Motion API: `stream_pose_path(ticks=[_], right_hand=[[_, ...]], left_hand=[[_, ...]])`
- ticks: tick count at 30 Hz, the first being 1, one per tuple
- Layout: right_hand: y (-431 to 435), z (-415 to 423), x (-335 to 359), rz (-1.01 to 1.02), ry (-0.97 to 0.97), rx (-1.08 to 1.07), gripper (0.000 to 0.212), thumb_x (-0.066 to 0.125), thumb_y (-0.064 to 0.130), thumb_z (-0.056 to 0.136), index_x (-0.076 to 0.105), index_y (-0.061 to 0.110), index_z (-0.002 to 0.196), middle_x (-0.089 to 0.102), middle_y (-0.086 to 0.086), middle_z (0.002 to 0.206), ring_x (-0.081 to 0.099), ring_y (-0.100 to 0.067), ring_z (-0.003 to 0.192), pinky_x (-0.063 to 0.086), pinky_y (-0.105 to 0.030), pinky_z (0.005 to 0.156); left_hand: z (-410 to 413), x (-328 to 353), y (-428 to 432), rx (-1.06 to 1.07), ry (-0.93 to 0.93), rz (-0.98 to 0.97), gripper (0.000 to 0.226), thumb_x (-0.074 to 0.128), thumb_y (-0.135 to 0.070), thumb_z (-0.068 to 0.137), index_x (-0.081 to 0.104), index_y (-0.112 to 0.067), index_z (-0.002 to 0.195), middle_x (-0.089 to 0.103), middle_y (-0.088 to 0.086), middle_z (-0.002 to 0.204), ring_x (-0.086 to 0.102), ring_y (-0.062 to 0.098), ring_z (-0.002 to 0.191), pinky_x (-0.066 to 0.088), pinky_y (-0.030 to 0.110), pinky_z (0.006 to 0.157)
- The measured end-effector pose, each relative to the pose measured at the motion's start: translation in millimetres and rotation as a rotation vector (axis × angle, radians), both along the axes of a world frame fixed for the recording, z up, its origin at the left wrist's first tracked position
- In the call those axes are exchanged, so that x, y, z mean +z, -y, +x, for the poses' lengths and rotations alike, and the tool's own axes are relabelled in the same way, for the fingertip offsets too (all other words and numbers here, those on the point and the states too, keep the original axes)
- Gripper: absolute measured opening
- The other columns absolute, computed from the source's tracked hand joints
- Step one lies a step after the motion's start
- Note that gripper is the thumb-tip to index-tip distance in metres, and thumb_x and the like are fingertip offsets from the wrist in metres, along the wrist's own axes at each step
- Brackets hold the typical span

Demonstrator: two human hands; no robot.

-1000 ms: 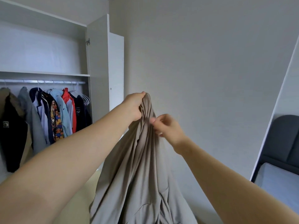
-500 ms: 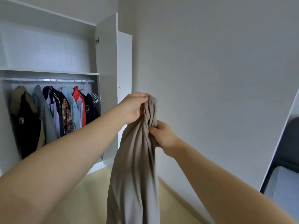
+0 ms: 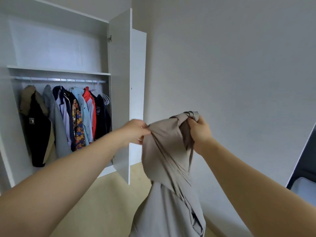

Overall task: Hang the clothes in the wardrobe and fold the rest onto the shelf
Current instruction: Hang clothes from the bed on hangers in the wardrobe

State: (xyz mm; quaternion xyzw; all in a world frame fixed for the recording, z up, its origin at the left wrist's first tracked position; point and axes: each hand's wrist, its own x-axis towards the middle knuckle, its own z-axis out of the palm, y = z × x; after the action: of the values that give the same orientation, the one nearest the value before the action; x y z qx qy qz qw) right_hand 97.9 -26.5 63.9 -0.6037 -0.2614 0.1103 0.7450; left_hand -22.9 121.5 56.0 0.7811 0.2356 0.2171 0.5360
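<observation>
The left hand point(image 3: 135, 131) is pinching one edge, and the right hand point(image 3: 199, 130) is gripping the bunched top, of a limp beige fabric garment point(image 3: 164, 151) that is hanging from centre toward six o'clock. At ten o'clock an open white wardrobe point(image 3: 119, 82) is holding a row of hung shirts and jackets point(image 3: 68, 117), with spare white hangers point(image 3: 105, 98) beside them. The hanging is looking partly done, with this garment not yet on a hanger or the white shelf point(image 3: 58, 70) above.
</observation>
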Motion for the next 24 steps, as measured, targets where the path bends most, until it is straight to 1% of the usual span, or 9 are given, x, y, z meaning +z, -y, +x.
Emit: stream_pose_path(ticks=[4, 7, 8, 10, 12, 15, 18, 21, 24], right_hand=[[14.7, 0.2, -11.2, -0.084, 0.119, 0.049, 0.014, 0.064, 0.026, 0.087, 0.051, 0.031, 0.090, 0.062, -0.003, 0.095, 0.064, -0.017, 0.085, 0.054, -0.029, 0.075], [21.7, -0.9, -14.7, -0.337, 0.256, 0.241, 0.048, 0.078, 0.034, 0.073, 0.049, 0.032, 0.111, 0.064, 0.000, 0.095, 0.066, -0.010, 0.079, 0.051, -0.021, 0.068], [23.1, -3.9, -14.9, -0.425, 0.309, 0.310, 0.047, 0.080, 0.029, 0.071, 0.052, 0.030, 0.109, 0.066, 0.005, 0.091, 0.066, -0.005, 0.078, 0.050, -0.019, 0.069], [22.8, -10.9, -16.6, -0.579, 0.404, 0.357, 0.019, 0.078, 0.021, 0.075, 0.063, 0.024, 0.087, 0.068, 0.012, 0.079, 0.065, 0.002, 0.072, 0.048, -0.021, 0.074], [19.9, -15.1, -15.9, -0.575, 0.384, 0.247, 0.009, 0.070, 0.024, 0.083, 0.066, 0.017, 0.078, 0.071, 0.001, 0.083, 0.067, -0.010, 0.076, 0.053, -0.030, 0.078], [16.7, -13.9, -10.8, -0.262, 0.061, 0.156, 0.017, 0.062, 0.026, 0.089, 0.065, 0.012, 0.080, 0.071, -0.011, 0.090, 0.068, -0.022, 0.075, 0.057, -0.031, 0.070], [14.1, -9.5, 1.1, -0.024, -0.177, 0.158, 0.019, 0.054, 0.024, 0.094, 0.063, 0.013, 0.082, 0.069, -0.005, 0.080, 0.066, -0.017, 0.071, 0.055, -0.028, 0.062], [6.9, -8.4, 3.0, 0.000, -0.189, 0.153, 0.020, 0.049, 0.025, 0.097, 0.062, 0.015, 0.086, 0.066, -0.008, 0.091, 0.064, -0.021, 0.084, 0.055, -0.034, 0.079], [8.3, -5.4, -4.7, -0.058, -0.156, 0.183, 0.016, 0.053, 0.026, 0.095, 0.063, 0.014, 0.093, 0.068, -0.009, 0.097, 0.065, -0.022, 0.090, 0.054, -0.034, 0.080]], left_hand=[[12.7, 37.2, 0.5, 0.054, 0.364, -0.594, 0.027, 0.037, 0.000, 0.096, 0.049, -0.016, 0.078, 0.054, 0.001, 0.072, 0.053, 0.011, 0.057, 0.048, 0.025, 0.050], [20.2, 65.0, 9.8, 0.065, 0.564, -0.732, 0.026, 0.037, -0.001, 0.097, 0.049, -0.011, 0.076, 0.050, 0.005, 0.071, 0.051, 0.015, 0.061, 0.050, 0.020, 0.040], [22.0, 72.6, 15.2, 0.047, 0.596, -0.720, 0.026, 0.037, 0.001, 0.096, 0.050, -0.009, 0.076, 0.052, 0.006, 0.070, 0.054, 0.017, 0.060, 0.050, 0.021, 0.040], [25.6, 85.1, 29.7, -0.019, 0.646, -0.668, 0.027, 0.037, 0.005, 0.094, 0.052, -0.009, 0.076, 0.059, 0.007, 0.060, 0.059, 0.018, 0.050, 0.051, 0.022, 0.041], [28.7, 89.1, 43.4, -0.094, 0.694, -0.620, 0.025, 0.038, 0.005, 0.094, 0.054, -0.010, 0.081, 0.063, 0.006, 0.056, 0.062, 0.015, 0.045, 0.052, 0.021, 0.045], [32.5, 65.2, 48.4, -0.135, 0.556, -0.303, 0.021, 0.043, 0.000, 0.096, 0.051, -0.009, 0.113, 0.066, 0.005, 0.098, 0.065, 0.013, 0.085, 0.052, 0.022, 0.077], [25.7, 15.2, 44.0, -0.233, 0.185, 0.019, 0.063, 0.055, -0.021, 0.093, 0.020, -0.023, 0.146, 0.036, -0.005, 0.138, 0.037, 0.009, 0.124, 0.030, 0.022, 0.099], [20.4, -16.7, 46.1, -0.388, -0.051, 0.174, 0.087, 0.072, -0.025, 0.078, 0.016, -0.033, 0.144, 0.040, -0.015, 0.131, 0.041, 0.006, 0.122, 0.034, 0.022, 0.096], [17.5, -19.3, 30.0, -0.101, -0.120, 0.439, 0.035, 0.064, -0.005, 0.076, 0.054, -0.019, 0.107, 0.058, 0.000, 0.096, 0.055, 0.018, 0.091, 0.041, 0.022, 0.066]])
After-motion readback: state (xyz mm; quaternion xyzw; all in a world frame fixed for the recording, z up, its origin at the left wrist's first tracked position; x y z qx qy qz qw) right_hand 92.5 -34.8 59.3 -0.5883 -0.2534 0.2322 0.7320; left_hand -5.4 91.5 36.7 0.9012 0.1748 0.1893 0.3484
